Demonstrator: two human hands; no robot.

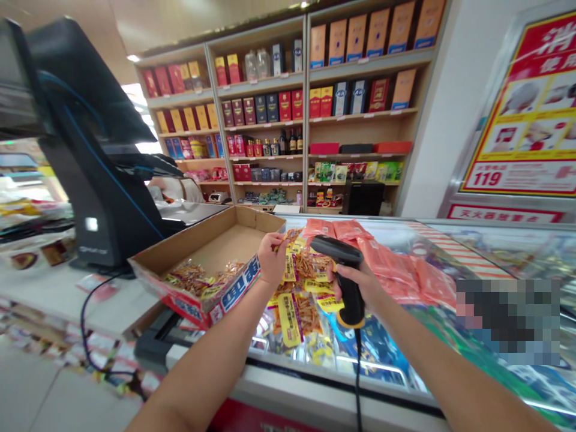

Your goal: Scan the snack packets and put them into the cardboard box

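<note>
Black barcode scanner [350, 294] clenched in right hand [366, 287]; left hand [271, 259] pinching snack packet [292, 236] above heaped packets [297, 306].

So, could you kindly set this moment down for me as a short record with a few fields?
Left hand: pinches a small snack packet
Right hand: grips a black corded barcode scanner
Under the hands: yellow-labelled snack packets on a glass-topped freezer
Beside the hands: a cardboard tray holding more snack packets; pink packets
Behind: a checkout terminal; wooden shelves of boxed goods and bottles
</note>
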